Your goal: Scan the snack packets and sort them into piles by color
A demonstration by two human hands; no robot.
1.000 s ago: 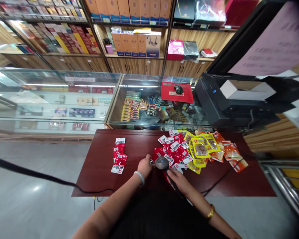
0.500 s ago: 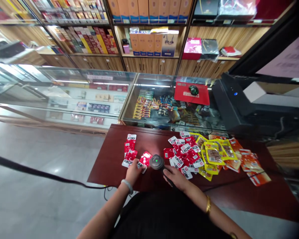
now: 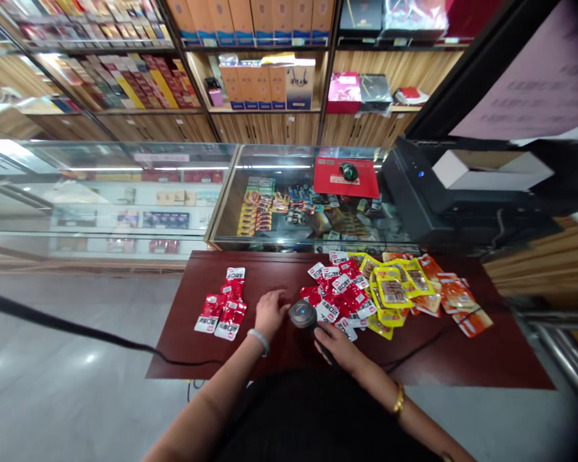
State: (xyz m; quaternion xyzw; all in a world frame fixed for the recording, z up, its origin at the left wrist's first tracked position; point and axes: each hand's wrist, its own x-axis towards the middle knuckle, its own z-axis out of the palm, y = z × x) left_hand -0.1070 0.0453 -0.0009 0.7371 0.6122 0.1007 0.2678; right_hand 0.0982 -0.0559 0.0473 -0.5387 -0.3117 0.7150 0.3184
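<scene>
My right hand (image 3: 338, 346) is wrapped round the handle of a dark barcode scanner (image 3: 302, 313), its round head showing a small blue light. Close by on the left is my left hand (image 3: 271, 313), slightly blurred, its fingers stretched toward the scanner and nothing visible in them. Several red and white snack packets (image 3: 220, 311) lie in a small group left of that hand. Beyond the scanner, to its right, is a loose heap of the same red and white packets (image 3: 340, 292). Yellow packets (image 3: 390, 292) overlap this heap, with orange packets (image 3: 457, 298) farther right.
All packets lie on a dark red-brown table (image 3: 173, 340). Behind it runs a glass display counter (image 3: 226, 192) with a red mouse pad (image 3: 327, 181) and a mouse (image 3: 349, 171). A black machine (image 3: 414, 199) stands at the right. A black cable (image 3: 101, 337) crosses the left side.
The packet under my left hand has been let go beside the left group. My left hand has moved back toward the scanner. The scanner light turned from green to blue, and the view shifted right.
</scene>
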